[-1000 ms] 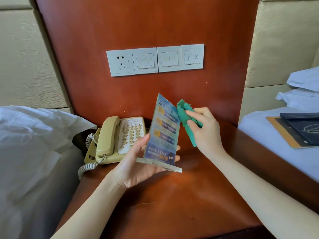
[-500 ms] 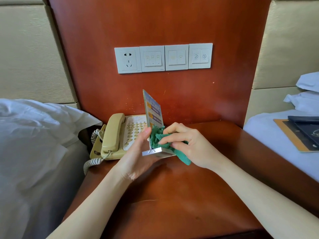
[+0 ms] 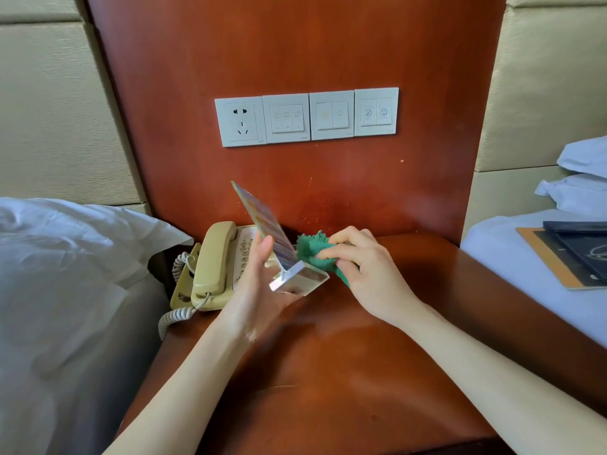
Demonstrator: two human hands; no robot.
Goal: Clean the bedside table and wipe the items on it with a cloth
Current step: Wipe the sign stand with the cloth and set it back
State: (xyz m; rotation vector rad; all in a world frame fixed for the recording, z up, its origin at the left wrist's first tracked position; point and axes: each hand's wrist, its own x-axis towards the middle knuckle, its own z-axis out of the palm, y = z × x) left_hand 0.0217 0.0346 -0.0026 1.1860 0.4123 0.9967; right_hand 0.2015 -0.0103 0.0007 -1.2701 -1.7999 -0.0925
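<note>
a white pillow [image 3: 82, 238] lies at far left, beside the bedside table [image 3: 328, 372], where a beige telephone [image 3: 213, 267] sits just left of the left hand [image 3: 259, 290]. that hand holds an acrylic sign stand [image 3: 279, 254] off the tabletop, thumb on the near face and the clear base resting toward the palm; its long axis slants up and away to the left. just right of that grip, touching the stand's far side low near the base, a green cloth [image 3: 315, 251] is bunched in the right hand [image 3: 364, 270], whose curled fingers pinch it. judging by the contact, the wipe turns on this: the card lies immediately left of the cloth hand, so a stroke would run up along the slanted face. the telephone, nearer the left hand, looks not yet wiped. at far right, dark folders [image 3: 578, 251] rest on a second bed. no containers are in view.
</note>
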